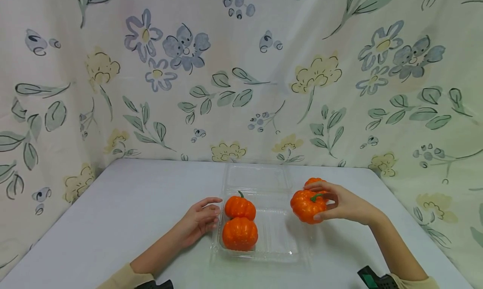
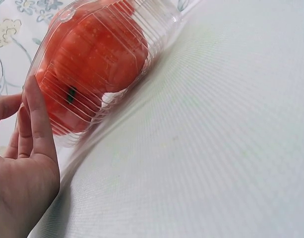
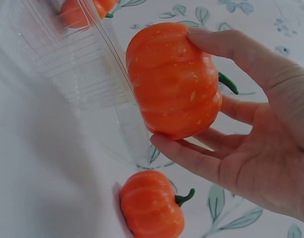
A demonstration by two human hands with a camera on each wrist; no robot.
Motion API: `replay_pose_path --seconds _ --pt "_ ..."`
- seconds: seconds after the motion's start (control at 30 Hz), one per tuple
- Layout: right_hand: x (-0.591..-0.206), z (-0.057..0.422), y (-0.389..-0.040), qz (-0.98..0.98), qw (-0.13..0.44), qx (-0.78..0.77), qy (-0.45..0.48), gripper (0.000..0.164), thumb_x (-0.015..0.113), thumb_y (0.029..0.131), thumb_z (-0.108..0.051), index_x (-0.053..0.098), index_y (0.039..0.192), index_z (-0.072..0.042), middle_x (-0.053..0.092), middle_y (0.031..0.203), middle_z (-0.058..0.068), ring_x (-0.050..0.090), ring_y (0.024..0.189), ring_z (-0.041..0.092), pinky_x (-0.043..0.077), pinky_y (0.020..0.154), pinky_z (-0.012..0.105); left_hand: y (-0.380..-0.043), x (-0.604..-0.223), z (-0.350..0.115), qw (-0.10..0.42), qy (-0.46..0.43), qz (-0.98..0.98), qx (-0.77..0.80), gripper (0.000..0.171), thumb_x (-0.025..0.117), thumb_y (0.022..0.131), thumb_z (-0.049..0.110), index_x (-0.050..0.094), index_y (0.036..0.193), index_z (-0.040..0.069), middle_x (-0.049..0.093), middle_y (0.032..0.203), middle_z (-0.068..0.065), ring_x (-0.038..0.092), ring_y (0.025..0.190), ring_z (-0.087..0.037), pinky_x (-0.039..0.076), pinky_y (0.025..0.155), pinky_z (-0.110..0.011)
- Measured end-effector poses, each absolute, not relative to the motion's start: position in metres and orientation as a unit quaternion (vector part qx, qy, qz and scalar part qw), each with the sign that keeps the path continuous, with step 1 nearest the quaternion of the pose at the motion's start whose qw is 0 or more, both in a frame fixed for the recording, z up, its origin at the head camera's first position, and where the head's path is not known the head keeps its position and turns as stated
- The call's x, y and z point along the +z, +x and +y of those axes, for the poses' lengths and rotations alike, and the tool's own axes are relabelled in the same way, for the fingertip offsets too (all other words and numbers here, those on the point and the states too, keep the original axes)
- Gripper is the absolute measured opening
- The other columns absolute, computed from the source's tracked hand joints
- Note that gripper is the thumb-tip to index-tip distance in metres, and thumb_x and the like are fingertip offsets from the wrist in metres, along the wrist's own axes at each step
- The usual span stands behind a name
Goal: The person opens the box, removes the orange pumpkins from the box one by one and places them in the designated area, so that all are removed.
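Clear plastic box (image 1: 277,230) on white tabletop (image 1: 170,176), w/ two ribbed orange pumpkins (image 1: 240,234) inside along its L side, L hand (image 1: 198,222) at that side, fingers loosely extended, R hand (image 1: 343,203) pinching green-stemmed orange pumpkin (image 1: 305,207) nr R edge, fourth orange pumpkin (image 3: 152,206) behind

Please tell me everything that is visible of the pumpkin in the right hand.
The pumpkin is squat, ribbed and bright orange, with pale flecks, a glossy, plastic-looking skin and a curved green stem. The right hand pinches it, raised, stem toward the palm, near the right edge of the clear container; whether those two touch is unclear.
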State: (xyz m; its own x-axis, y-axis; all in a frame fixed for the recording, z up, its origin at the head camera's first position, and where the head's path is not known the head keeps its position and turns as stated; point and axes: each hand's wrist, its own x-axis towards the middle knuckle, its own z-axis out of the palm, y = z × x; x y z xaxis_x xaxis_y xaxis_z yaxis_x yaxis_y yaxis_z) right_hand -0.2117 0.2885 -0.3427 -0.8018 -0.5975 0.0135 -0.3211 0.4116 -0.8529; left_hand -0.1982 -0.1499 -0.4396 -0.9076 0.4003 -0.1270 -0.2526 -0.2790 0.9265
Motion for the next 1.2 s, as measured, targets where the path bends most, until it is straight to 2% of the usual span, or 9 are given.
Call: replay_pose_path --seconds 0.23,0.63,0.73,0.83,0.93,1.03,1.1,1.2 --pt "-0.342 0.295 -0.213 0.837 0.121 -0.458 -0.272 0.064 0.082 0.088 -0.011 0.053 0.144 0.000 0.053 0.144 0.029 0.057 0.123 0.044 0.061 0.091 0.029 -0.199 -0.441 -0.150 0.203 0.065 0.564 0.798 0.032 0.058 0.104 0.006 0.053 0.135 0.011 0.062 0.102 0.002 0.061 0.076 -0.008 0.059 0.076 -0.018" --pt "-0.337 0.311 -0.215 0.858 0.081 -0.441 -0.250 0.066 0.083 0.088 -0.013 0.053 0.145 -0.001 0.056 0.144 0.024 0.058 0.123 0.041 0.062 0.087 0.028 -0.197 -0.440 -0.152 0.202 0.077 0.560 0.800 0.030 0.057 0.104 0.006 0.054 0.133 0.012 0.061 0.102 0.003 0.062 0.078 -0.008 0.059 0.077 -0.018" --pt "-0.336 0.316 -0.214 0.862 0.071 -0.437 -0.248 0.064 0.083 0.089 -0.013 0.053 0.145 -0.001 0.056 0.144 0.024 0.060 0.121 0.033 0.062 0.087 0.028 -0.197 -0.440 -0.151 0.200 0.080 0.560 0.800 0.029 0.057 0.104 0.005 0.054 0.132 0.012 0.061 0.102 0.003 0.062 0.078 -0.008 0.060 0.077 -0.018" --pt "-0.335 0.322 -0.214 0.867 0.058 -0.432 -0.243 0.063 0.082 0.090 -0.013 0.053 0.145 -0.002 0.056 0.144 0.022 0.062 0.119 0.018 0.062 0.087 0.028 -0.197 -0.441 -0.151 0.200 0.081 0.560 0.800 0.029 0.057 0.104 0.005 0.054 0.132 0.013 0.062 0.101 0.003 0.062 0.078 -0.008 0.060 0.077 -0.018" --pt "-0.334 0.330 -0.214 0.873 0.044 -0.428 -0.231 0.063 0.081 0.091 -0.013 0.053 0.146 -0.002 0.057 0.144 0.011 0.061 0.116 0.006 0.061 0.087 0.027 -0.197 -0.441 -0.152 0.200 0.082 0.560 0.800 0.029 0.057 0.105 0.005 0.055 0.132 0.012 0.062 0.101 0.004 0.062 0.078 -0.008 0.060 0.077 -0.019" --pt "-0.334 0.338 -0.214 0.879 0.032 -0.424 -0.215 0.064 0.081 0.091 -0.013 0.052 0.147 -0.004 0.059 0.141 -0.002 0.060 0.115 0.000 0.061 0.088 0.026 -0.197 -0.441 -0.152 0.200 0.086 0.560 0.799 0.029 0.057 0.105 0.005 0.054 0.133 0.013 0.063 0.101 0.004 0.063 0.078 -0.008 0.060 0.078 -0.019" --pt "-0.333 0.342 -0.214 0.882 0.026 -0.420 -0.211 0.064 0.080 0.092 -0.013 0.051 0.148 -0.004 0.059 0.141 -0.003 0.059 0.115 -0.002 0.061 0.087 0.026 -0.198 -0.441 -0.152 0.200 0.089 0.560 0.799 0.029 0.057 0.105 0.005 0.054 0.132 0.013 0.063 0.100 0.005 0.063 0.079 -0.007 0.060 0.078 -0.019" --pt "-0.332 0.348 -0.214 0.886 0.020 -0.412 -0.209 0.065 0.079 0.093 -0.013 0.050 0.150 -0.003 0.057 0.144 0.007 0.057 0.115 -0.004 0.061 0.086 0.027 -0.198 -0.441 -0.152 0.199 0.093 0.560 0.799 0.029 0.056 0.105 0.004 0.054 0.132 0.014 0.063 0.100 0.005 0.063 0.079 -0.008 0.060 0.079 -0.020"
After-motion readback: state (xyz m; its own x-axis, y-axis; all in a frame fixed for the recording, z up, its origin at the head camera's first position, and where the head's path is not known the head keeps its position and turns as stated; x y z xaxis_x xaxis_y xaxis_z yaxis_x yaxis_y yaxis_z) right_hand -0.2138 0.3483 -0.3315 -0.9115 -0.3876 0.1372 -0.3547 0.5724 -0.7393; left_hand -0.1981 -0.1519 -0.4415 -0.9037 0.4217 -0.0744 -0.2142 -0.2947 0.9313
